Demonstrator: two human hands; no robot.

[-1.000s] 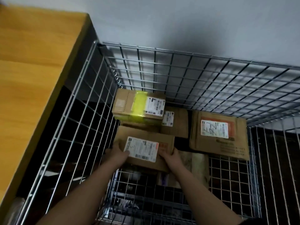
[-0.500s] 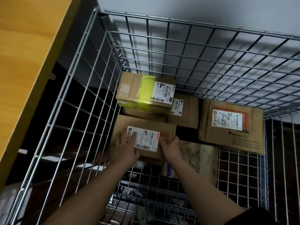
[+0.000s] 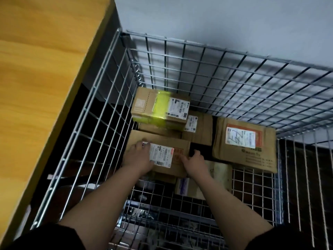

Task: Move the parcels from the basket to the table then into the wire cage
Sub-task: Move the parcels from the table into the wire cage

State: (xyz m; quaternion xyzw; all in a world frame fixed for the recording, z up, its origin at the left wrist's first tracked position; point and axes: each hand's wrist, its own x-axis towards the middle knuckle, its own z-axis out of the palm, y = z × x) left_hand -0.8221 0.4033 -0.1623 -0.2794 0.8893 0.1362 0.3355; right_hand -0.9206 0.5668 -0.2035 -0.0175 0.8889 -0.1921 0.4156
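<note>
Two bare forearms reach down over the near rim of the wire cage [image 3: 115, 73], where a person sets a labelled parcel [image 3: 162, 150] among others already stowed. The left hand [image 3: 139, 156] lies flat on the parcel's top, fingers spread and straight across the near-left corner of its white label. The right hand [image 3: 193, 160] rests at the parcel's right edge, its fingers curled over that side; whether they grip or merely steady it cannot be told.

The parcel sits inside the cage against its left wall, resting on other boxes, with a pale flat packet [image 3: 203, 179] just to its right and lower. Beyond it, against the cage's far-left corner, stands a box banded in yellow tape [image 3: 160, 107], stacked on a brown box [image 3: 198, 129]. Further right, near the cage's far wall, lies a larger carton with a red-bordered label [image 3: 243, 141]. A wooden table [image 3: 39, 87] runs alongside the cage's left wall.

The step appears to be seating the parcel. It likely goes best if the left palm presses evenly so the box settles level on what lies beneath, while the right hand slides it snug toward the left wall before letting go. A box left overhanging the stack could tip toward the bare mesh floor nearer the person.
</note>
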